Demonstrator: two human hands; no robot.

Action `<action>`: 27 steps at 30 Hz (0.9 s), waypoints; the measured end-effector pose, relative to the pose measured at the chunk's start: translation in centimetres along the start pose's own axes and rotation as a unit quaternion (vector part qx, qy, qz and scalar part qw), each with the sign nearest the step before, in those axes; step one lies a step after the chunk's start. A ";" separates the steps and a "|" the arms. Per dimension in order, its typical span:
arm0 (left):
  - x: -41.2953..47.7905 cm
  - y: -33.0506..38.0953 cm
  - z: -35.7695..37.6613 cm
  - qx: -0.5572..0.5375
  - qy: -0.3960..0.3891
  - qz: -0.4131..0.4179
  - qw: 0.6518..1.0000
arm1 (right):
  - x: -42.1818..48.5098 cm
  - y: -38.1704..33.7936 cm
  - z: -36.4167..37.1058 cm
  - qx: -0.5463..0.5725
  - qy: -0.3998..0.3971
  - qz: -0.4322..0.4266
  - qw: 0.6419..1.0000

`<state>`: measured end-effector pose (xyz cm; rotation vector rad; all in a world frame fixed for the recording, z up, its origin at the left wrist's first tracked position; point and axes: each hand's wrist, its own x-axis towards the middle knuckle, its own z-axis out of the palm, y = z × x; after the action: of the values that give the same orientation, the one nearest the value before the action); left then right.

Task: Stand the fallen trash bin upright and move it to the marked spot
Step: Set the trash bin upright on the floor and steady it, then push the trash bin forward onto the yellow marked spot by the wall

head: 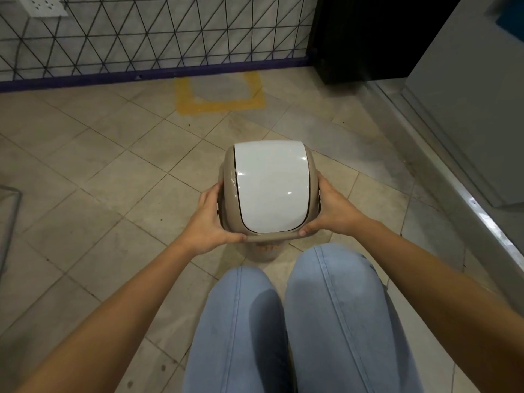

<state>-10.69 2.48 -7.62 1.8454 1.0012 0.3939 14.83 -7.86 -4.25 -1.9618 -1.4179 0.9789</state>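
Observation:
A beige trash bin (269, 188) with a white swing lid stands upright on the tiled floor, just in front of my knees. My left hand (212, 219) grips its left side at the lid rim. My right hand (330, 211) grips the right side, thumb on the front rim. Most of the bin's body is hidden under the lid. A yellow painted outline, the marked spot (221, 104), lies on the floor farther ahead, against the wall base.
A black wire mesh panel (141, 32) with a purple base strip runs along the wall behind the marked spot. A black cabinet (363, 38) stands at the back right. A grey raised ledge (459, 199) runs along the right. My knees in blue jeans (297, 321) fill the foreground.

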 end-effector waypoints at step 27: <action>5.3 0.8 -1.0 -0.021 0.101 -0.003 0.995 | 6.0 -1.3 0.3 0.003 0.076 0.013 0.997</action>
<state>-7.68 7.06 -7.31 1.7901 1.1253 0.6021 15.01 -1.74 -4.96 -2.0085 -1.3065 0.8243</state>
